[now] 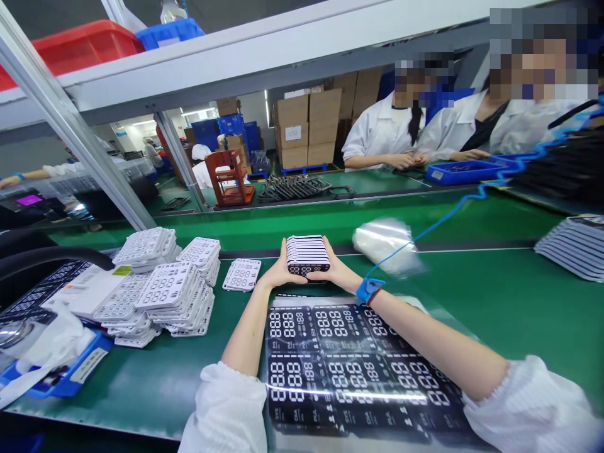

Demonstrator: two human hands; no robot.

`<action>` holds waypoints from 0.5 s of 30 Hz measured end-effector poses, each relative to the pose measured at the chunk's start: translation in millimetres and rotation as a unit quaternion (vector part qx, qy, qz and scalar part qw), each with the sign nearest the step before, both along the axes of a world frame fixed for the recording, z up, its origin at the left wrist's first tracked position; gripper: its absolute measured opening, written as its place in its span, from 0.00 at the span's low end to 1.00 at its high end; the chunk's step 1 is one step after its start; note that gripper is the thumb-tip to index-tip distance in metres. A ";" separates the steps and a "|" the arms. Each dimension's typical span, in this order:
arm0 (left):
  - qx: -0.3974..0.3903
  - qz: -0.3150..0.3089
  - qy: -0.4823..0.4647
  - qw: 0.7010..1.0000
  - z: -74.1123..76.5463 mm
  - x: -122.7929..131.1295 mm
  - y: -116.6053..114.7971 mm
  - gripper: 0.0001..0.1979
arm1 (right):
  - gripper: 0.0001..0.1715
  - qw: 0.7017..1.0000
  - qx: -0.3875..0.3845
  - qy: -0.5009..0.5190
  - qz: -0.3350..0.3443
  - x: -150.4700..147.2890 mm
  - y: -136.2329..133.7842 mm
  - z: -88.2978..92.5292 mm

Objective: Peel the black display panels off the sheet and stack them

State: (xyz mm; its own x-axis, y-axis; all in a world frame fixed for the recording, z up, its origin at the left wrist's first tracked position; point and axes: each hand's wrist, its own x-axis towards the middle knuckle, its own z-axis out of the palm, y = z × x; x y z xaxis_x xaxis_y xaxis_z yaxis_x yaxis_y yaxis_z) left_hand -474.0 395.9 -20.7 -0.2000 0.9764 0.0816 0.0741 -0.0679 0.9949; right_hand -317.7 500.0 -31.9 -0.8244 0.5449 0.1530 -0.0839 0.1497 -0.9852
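Observation:
Between both hands I grip a small stack of display panels (307,249), white-edged with a black printed face toward me. My left hand (279,270) closes on its left side, thumb along the near edge. On the right side my right hand (338,272) presses in the same way, with a blue wristband (370,290) and coiled cord on that wrist. Beneath my forearms lies a glossy black sheet (325,377) printed with digit segments. Just left of my left hand rests a low pile of white digit frames (241,275).
Taller stacks of white frames (170,292) stand at the left, beside a blue bin (89,365). A clear plastic bag (387,242) lies beyond my right hand. More stacked panels (573,248) sit far right. Co-workers (382,132) work across the bench.

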 end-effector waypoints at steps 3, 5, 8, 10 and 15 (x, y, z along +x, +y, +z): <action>0.004 -0.009 0.012 1.000 -1.8 -0.7 -0.1 0.66 | 0.73 1.000 0.002 0.002 0.007 -0.3 0.1 -0.1; 0.007 -0.011 0.016 1.000 -2.4 -1.0 0.1 0.64 | 0.71 1.000 0.004 0.003 0.014 0.3 0.7 1.7; 0.011 -0.012 0.022 1.000 -2.0 -2.5 0.1 0.64 | 0.69 1.000 0.004 0.013 0.015 -0.9 1.1 4.3; 0.022 -0.011 0.028 0.999 1.3 -4.5 0.1 0.64 | 0.70 1.000 0.001 0.025 0.007 -2.8 2.0 6.2; 0.057 -0.033 0.025 0.998 27.8 1.1 4.5 0.56 | 0.70 0.997 -0.020 0.075 -0.016 6.5 6.9 22.4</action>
State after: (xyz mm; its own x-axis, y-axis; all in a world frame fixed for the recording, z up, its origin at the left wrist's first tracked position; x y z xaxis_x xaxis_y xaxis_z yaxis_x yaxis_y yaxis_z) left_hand -472.9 400.4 7.1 -0.1292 0.9709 0.2014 0.1159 -0.1870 0.9755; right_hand -311.2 506.9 -9.5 -0.7754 0.5791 0.2520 -0.2272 0.1165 -0.9669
